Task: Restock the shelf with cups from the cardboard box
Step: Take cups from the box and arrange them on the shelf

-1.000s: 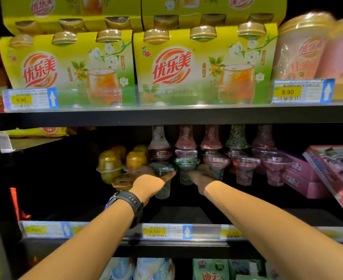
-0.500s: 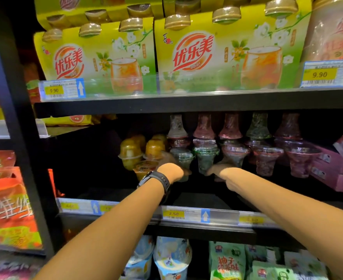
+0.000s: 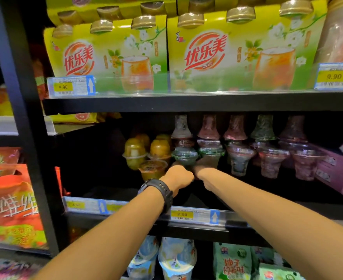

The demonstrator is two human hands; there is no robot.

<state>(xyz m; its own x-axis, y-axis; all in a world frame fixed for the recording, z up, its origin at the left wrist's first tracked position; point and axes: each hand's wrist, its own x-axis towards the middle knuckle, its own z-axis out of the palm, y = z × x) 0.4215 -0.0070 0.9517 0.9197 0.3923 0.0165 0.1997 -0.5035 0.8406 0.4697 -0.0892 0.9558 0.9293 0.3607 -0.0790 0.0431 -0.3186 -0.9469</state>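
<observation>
Task cups are thin clear plastic and goblet-shaped: a wide domed lid and a body tapering to a narrow foot. Two green-tinted ones stand upright at the front of the middle shelf, left cup and right cup, lids just beside each other.

Same row to the right: pinkish cups, same shape, glossy. An upper tier of cups sits inverted on top, narrow ends up.

Left of the left cup: yellow fruit cups, translucent with rounded domes. A flat-lidded orange tub stands in front of them, just beside the left hand.

Upper shelf: glossy yellow-green cardboard multipacks, round gold lids poking out the top. Pink cartons sit on the middle shelf at far right.

Left hand: arm stretched straight in, black rubbery watch on the wrist, back of the hand up. Its fingers are clenched round the lower body of the left cup, which disappears into the fist.

Right hand: arm reaches in from the right, and the back of the hand covers the foot of the right cup. Its fingers are hidden in the dark behind it, so I can't tell whether they are grasping or released.

The hands are side by side; can't tell if they touch.
</observation>
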